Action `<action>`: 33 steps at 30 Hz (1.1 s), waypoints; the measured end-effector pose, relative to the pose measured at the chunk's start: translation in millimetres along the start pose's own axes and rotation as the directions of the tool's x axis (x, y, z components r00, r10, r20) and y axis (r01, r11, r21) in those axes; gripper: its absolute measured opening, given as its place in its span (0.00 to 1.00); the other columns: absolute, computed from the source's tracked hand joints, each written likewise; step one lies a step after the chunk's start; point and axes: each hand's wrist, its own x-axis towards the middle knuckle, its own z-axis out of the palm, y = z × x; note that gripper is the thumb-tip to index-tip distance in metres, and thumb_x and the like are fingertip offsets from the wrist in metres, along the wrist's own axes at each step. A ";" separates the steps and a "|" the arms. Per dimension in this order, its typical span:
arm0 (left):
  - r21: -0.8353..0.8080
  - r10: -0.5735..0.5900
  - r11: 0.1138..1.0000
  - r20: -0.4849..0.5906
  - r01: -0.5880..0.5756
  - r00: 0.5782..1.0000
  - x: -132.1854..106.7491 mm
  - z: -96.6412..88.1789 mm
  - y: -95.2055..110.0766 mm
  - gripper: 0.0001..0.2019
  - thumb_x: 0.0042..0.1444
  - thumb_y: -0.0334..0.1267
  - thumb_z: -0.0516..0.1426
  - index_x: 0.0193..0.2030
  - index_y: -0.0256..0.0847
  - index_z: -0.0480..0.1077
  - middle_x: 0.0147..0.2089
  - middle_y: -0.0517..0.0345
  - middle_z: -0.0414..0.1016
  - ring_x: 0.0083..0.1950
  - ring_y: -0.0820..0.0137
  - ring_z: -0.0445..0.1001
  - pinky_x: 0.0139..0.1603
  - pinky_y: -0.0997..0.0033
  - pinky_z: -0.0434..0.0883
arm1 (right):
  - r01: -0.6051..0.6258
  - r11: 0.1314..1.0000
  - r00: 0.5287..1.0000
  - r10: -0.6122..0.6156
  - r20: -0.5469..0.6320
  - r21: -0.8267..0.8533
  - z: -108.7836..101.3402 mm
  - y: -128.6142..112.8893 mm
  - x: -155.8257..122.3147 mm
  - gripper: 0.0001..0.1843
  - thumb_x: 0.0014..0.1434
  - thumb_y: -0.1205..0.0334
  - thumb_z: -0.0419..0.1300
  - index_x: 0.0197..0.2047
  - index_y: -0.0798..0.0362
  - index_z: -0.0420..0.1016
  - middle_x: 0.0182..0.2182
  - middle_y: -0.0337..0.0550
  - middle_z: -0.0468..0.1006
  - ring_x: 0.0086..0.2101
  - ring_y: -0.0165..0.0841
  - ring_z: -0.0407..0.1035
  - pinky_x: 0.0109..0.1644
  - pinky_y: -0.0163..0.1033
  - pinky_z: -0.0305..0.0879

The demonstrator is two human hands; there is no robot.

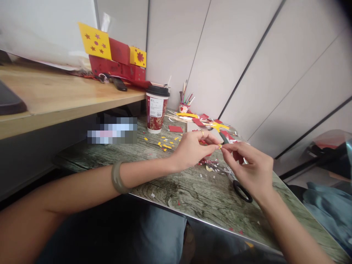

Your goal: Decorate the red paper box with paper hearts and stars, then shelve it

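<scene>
Above the wood-grain table, my left hand [192, 148] and my right hand [250, 167] meet fingertip to fingertip. A tiny yellow paper piece [220, 146] is pinched between the thumb and finger of my left hand. The fingertips of my right hand are closed at the piece's other side; whether they grip it too is partly hidden. Scissors [242, 191] with black handles lie under my right hand, their blades partly covered. Small yellow paper cutouts [165, 145] are scattered left of my hands, and white scraps [214, 169] lie beneath them.
A lidded paper cup [156, 113] stands at the back left. Behind are a pen holder [183, 107], red paper pieces [175, 128] and yellow strips [218, 125]. A wooden shelf [68, 95] overhangs the left side, bearing red and yellow boxes [118, 68]. The table's front edge [192, 216] is near me.
</scene>
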 end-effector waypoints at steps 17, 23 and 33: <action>0.073 0.014 0.997 -0.013 -0.013 1.000 -2.5 1.0 -0.2 0.05 0.48 0.32 0.58 0.32 0.38 0.75 0.34 0.57 0.77 0.33 0.75 0.73 0.36 0.74 0.70 | -0.024 1.000 0.999 0.025 0.036 -0.006 2.2 -3.2 1.4 0.06 0.56 0.69 0.56 0.31 0.54 0.73 0.22 0.37 0.70 0.21 0.25 0.59 0.27 0.32 0.57; 0.056 -0.027 0.998 -0.004 0.027 1.000 -0.5 0.3 -0.5 0.06 0.48 0.33 0.57 0.32 0.37 0.74 0.33 0.56 0.77 0.33 0.74 0.73 0.35 0.74 0.70 | -0.083 0.995 0.995 0.080 0.055 0.048 0.5 -0.8 0.7 0.06 0.57 0.67 0.56 0.31 0.53 0.74 0.22 0.36 0.70 0.21 0.26 0.59 0.26 0.33 0.57; 0.046 -0.043 0.998 0.008 0.043 0.999 -0.3 -0.4 0.4 0.06 0.47 0.33 0.56 0.32 0.36 0.74 0.33 0.55 0.76 0.32 0.76 0.72 0.34 0.75 0.69 | -0.139 0.985 0.988 0.132 0.074 0.101 0.4 0.8 -0.3 0.06 0.56 0.67 0.57 0.30 0.52 0.75 0.22 0.35 0.72 0.23 0.27 0.61 0.25 0.32 0.56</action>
